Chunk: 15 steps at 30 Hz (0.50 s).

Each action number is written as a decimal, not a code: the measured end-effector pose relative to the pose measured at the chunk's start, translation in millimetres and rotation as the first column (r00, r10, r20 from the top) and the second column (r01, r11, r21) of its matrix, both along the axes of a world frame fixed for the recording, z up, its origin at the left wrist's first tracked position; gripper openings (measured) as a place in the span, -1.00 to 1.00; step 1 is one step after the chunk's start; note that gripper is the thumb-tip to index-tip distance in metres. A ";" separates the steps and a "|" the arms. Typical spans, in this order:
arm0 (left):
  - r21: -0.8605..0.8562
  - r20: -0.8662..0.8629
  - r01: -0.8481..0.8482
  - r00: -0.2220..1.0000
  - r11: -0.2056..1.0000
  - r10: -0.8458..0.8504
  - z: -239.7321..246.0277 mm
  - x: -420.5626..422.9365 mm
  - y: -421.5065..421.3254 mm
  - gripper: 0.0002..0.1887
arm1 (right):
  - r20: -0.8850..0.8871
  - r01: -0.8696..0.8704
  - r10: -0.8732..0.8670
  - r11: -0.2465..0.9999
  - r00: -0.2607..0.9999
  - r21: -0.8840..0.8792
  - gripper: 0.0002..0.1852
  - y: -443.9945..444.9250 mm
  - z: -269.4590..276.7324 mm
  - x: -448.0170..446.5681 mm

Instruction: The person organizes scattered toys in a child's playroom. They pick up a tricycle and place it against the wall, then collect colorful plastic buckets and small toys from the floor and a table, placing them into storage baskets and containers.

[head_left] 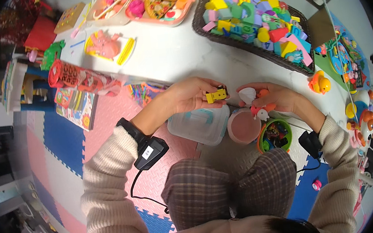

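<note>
A small yellow toy vehicle with black wheels (216,95) is held in the fingers of my left hand (189,94). My right hand (277,97) grips several small toys, among them a white shell-shaped toy (247,95) and a red-and-white toy figure (261,112). Below my hands stand a clear plastic box (197,129) with a turquoise handle, a pink round container (244,126) and a green-and-orange bucket (288,127). Small dark and coloured toys (274,135) lie inside the bucket.
On the white table (163,51) stands a dark woven basket (254,47) full of coloured blocks. A yellow toy duck (319,83) sits at its right. Farther back are a pink tray of toy food (177,21) and a pink hand-shaped toy (104,45). Foam mats (104,138) cover the floor.
</note>
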State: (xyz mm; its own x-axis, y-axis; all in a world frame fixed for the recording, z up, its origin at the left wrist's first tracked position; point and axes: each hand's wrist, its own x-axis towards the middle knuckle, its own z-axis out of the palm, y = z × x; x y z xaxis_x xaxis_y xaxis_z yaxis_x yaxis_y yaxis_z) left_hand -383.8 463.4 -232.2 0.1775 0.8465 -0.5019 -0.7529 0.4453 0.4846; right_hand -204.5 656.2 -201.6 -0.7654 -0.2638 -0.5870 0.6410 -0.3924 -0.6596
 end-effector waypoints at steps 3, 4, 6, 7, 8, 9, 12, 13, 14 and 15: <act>-0.052 0.030 -0.065 0.997 0.996 0.067 -11.2 0.9 -15.0 -0.70 | 0.051 -0.122 0.114 0.967 0.992 0.221 -0.48 -16.6 8.2 -11.0; -0.091 0.032 -0.080 0.996 0.993 0.084 -12.6 1.5 -17.0 -0.71 | 0.067 -0.141 0.128 0.953 0.990 0.269 -0.48 -18.3 14.1 -10.3; -0.079 -0.008 -0.079 0.997 0.994 0.078 -13.3 4.6 -15.7 -0.71 | 0.078 -0.167 0.149 0.909 0.986 0.382 -0.48 -15.5 27.3 -0.6; -0.073 -0.031 -0.074 0.997 0.995 0.072 -12.8 6.8 -12.4 -0.71 | 0.109 -0.157 0.126 0.919 0.986 0.362 -0.48 -10.3 33.5 7.0; -0.068 -0.046 -0.041 0.998 0.997 0.038 -12.3 10.7 -7.8 -0.72 | 0.140 -0.158 0.113 0.916 0.984 0.370 -0.49 -3.2 38.8 16.5; -0.066 -0.058 -0.007 0.998 0.998 0.003 -11.8 17.0 -2.9 -0.73 | 0.147 -0.165 0.117 0.911 0.982 0.377 -0.50 2.5 40.8 27.5; -0.111 -0.148 0.162 0.973 0.981 -0.177 -10.8 46.6 20.4 -0.74 | 0.087 0.108 -0.136 0.957 0.987 0.269 -0.48 12.0 27.8 70.2; -0.153 -0.207 0.209 0.949 0.966 -0.238 -9.2 57.4 29.8 -0.74 | 0.084 0.167 -0.194 0.952 0.977 0.257 -0.47 15.4 24.5 87.4; -0.093 -0.346 0.333 0.873 0.938 -0.344 -7.1 70.1 38.4 -0.75 | 0.115 0.159 -0.195 0.952 0.974 0.262 -0.47 18.1 21.6 104.2; -0.074 -0.497 0.441 0.761 0.894 -0.417 -4.7 83.7 47.1 -0.75 | 0.143 0.144 -0.186 0.953 0.972 0.265 -0.47 20.0 18.0 118.8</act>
